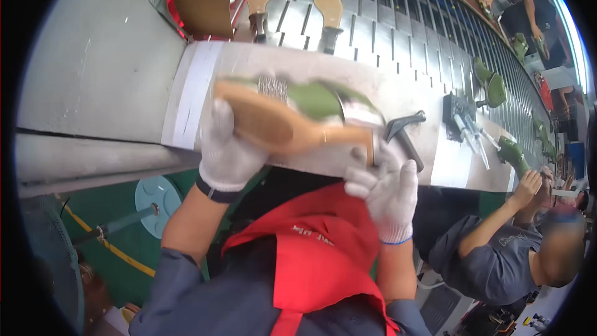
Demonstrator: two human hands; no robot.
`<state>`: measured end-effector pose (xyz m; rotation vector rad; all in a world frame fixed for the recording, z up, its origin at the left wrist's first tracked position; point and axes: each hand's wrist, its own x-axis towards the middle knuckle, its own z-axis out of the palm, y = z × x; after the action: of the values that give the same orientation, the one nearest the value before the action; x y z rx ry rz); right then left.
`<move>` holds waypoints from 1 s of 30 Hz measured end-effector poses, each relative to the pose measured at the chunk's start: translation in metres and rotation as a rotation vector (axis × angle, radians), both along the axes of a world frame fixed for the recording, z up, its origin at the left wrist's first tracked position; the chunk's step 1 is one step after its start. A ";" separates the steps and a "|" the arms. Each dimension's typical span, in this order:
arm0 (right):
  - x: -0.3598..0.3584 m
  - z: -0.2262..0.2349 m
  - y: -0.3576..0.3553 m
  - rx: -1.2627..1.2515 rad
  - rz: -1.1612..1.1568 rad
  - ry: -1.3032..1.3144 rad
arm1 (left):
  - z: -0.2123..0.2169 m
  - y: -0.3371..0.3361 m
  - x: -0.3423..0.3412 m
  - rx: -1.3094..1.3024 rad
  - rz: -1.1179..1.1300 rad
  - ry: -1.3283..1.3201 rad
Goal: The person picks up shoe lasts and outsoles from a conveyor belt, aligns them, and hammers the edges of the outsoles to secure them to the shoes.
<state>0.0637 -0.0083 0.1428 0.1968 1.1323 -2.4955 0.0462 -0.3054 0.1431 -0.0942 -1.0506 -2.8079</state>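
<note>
My left hand, in a white glove, is closed round the toe end of a shoe. Its tan sole faces me, blurred by motion. A green part and a silvery band show behind the sole; whether both belong to the same shoe I cannot tell. My right hand, also gloved, is beside the heel end with its fingers apart. Whether its fingertips touch the heel is unclear. A black curved tool lies on the bench just beyond my right hand.
Past the pale bench runs a slatted metal conveyor carrying tan-soled shoes and green shoes. A black holder with white-handled tools stands at right. A co-worker handles a green shoe there. A brown board rises at left.
</note>
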 end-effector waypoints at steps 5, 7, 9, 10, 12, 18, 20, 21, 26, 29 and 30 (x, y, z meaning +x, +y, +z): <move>0.010 0.023 -0.010 -0.175 0.092 -0.150 | 0.014 0.014 -0.014 0.057 -0.473 0.032; -0.003 0.033 -0.009 -0.021 0.084 0.100 | 0.008 0.014 -0.033 -0.417 -0.238 -0.057; -0.034 0.049 -0.017 0.021 -0.222 0.094 | -0.006 0.021 -0.034 -1.095 0.010 -0.081; -0.062 0.043 -0.003 0.043 -0.232 0.195 | -0.015 0.022 -0.034 -1.338 0.104 0.076; -0.130 0.042 0.015 0.225 -0.417 0.351 | -0.018 0.027 -0.035 -1.569 0.195 0.261; -0.295 0.007 0.055 0.963 -0.660 0.366 | -0.016 0.034 -0.038 -1.727 0.156 0.438; -0.309 -0.013 0.073 1.144 -0.593 0.280 | -0.014 0.035 -0.040 -1.708 0.127 0.442; -0.310 -0.018 0.073 1.219 -0.597 0.278 | -0.014 0.035 -0.040 -1.713 0.124 0.444; -0.231 -0.006 0.041 1.812 -0.551 0.633 | -0.007 0.021 -0.053 -1.690 0.018 0.317; -0.121 0.008 0.013 1.429 -0.350 0.741 | -0.011 0.027 -0.108 -1.944 0.178 0.249; -0.091 0.001 0.008 1.513 -0.271 0.873 | -0.008 0.032 -0.138 -2.022 0.238 0.247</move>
<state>-0.0268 -0.0008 0.1442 -0.4213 3.2545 -1.2404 -0.0914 -0.2733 0.1348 -0.3979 -2.7867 -0.5187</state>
